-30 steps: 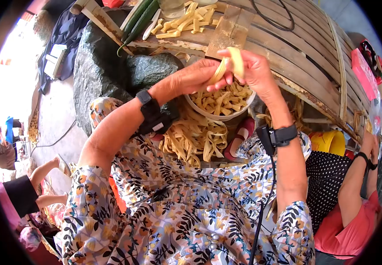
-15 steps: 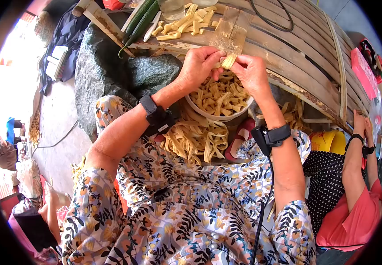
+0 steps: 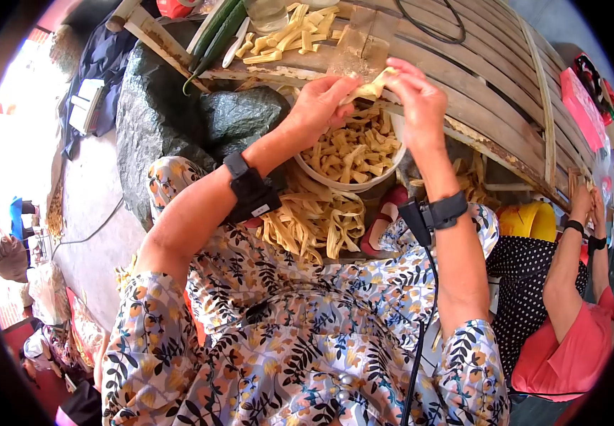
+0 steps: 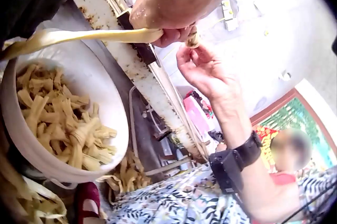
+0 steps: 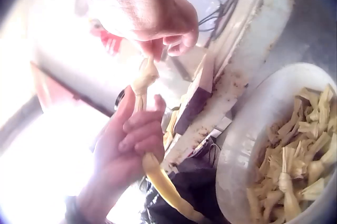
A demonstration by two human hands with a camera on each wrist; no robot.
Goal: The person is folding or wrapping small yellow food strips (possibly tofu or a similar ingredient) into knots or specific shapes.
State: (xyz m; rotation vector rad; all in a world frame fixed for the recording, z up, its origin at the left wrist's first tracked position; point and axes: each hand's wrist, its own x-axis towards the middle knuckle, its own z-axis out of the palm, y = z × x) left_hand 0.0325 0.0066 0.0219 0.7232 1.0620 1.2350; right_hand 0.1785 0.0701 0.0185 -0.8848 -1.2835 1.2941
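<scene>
Between my hands is a flat pale-yellow strip tied in a knot [image 5: 146, 76]. My left hand [image 3: 323, 103] pinches one end, and the strip's long tail [image 4: 79, 36] trails from that hand in the left wrist view. On the other side of the knot, my right hand [image 3: 420, 103] holds the short end between thumb and fingers. Below both hands stands a white bucket [image 4: 47, 163] holding many knotted yellow pieces [image 3: 353, 150]. Loose untied strips [image 3: 314, 224] lie heaped on the floor in front of it.
A slatted wooden bench [image 3: 491, 92] runs beyond the bucket, with cut yellow pieces [image 3: 296, 35], green cucumbers [image 3: 216, 35] and a small board [image 3: 364, 42] on it. Dark plastic [image 3: 239, 117] sits at left. Another person's arms [image 3: 569, 248] reach in at right, near a yellow bucket [image 3: 527, 221].
The strip went from a loose loop between my hands to a tightened knot. My right hand has moved slightly up and away from the left, stretching the strip between them.
</scene>
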